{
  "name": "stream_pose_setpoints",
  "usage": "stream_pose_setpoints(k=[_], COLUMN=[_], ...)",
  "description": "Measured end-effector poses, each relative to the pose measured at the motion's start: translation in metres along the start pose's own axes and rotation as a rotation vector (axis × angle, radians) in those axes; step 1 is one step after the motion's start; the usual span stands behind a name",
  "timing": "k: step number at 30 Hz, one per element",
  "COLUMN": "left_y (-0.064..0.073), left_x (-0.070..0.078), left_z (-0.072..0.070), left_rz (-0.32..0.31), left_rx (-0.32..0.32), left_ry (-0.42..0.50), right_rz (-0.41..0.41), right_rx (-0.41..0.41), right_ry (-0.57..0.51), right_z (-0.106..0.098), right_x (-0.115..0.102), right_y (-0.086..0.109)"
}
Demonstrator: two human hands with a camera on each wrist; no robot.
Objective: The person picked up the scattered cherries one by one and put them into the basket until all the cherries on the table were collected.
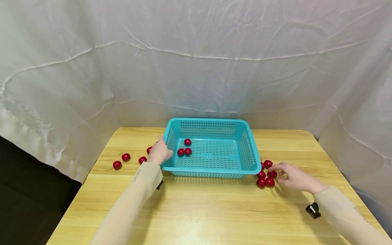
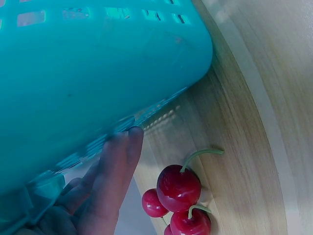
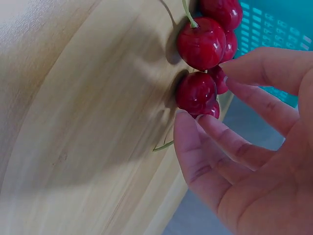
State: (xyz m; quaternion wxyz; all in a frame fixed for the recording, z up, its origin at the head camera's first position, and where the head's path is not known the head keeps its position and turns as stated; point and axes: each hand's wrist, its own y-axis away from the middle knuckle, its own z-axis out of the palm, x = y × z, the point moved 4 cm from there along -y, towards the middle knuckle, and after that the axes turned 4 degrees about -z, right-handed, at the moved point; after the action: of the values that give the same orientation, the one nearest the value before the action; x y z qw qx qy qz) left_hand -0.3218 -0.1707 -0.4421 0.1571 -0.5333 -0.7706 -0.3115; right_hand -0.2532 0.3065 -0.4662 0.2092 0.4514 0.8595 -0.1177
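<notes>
A turquoise plastic basket [image 1: 211, 173] stands on the table with three red cherries [image 1: 188, 151] inside, toward its left. My left hand [image 1: 160, 152] grips its left rim, fingers [image 2: 117, 161] against the outer wall in the left wrist view. Beside that hand lie more cherries [image 2: 179, 188] with green stems. Off the basket's right front corner, several cherries [image 1: 261, 183] sit in a cluster. My right hand [image 1: 295, 177] reaches over this cluster, its thumb and fingers spread around one cherry [image 3: 195, 93]. The fingertips are close to it; whether they touch I cannot tell.
Two cherries [image 1: 117, 165] lie farther left on the wooden table [image 1: 196, 211]. A pale curtain [image 1: 196, 75] hangs behind and at both sides of the table. A dark area [image 1: 30, 197] lies past the table's left edge.
</notes>
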Motion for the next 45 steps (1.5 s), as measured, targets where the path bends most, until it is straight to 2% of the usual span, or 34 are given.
stream_pose_setpoints(k=[8,18,28,45], left_y=[0.001,-0.001,0.001,0.0], left_x=[0.001,0.001,0.001,0.001], left_z=[-0.001,0.0,0.0,0.0], left_rz=[-0.002,-0.008,-0.003,-0.005], left_rx=[0.002,-0.008,-0.002,-0.005], left_ry=[-0.007,-0.003,-0.014,-0.012], right_rz=[0.025,0.039,0.033,0.012], right_rx=[-0.043,-0.059,-0.095,-0.056], right_ry=[0.004,0.005,0.054,0.133], right_z=[0.004,0.006,0.01,0.014], right_x=[0.0,0.001,0.0,0.003], right_y=[-0.004,-0.007,-0.01,-0.014])
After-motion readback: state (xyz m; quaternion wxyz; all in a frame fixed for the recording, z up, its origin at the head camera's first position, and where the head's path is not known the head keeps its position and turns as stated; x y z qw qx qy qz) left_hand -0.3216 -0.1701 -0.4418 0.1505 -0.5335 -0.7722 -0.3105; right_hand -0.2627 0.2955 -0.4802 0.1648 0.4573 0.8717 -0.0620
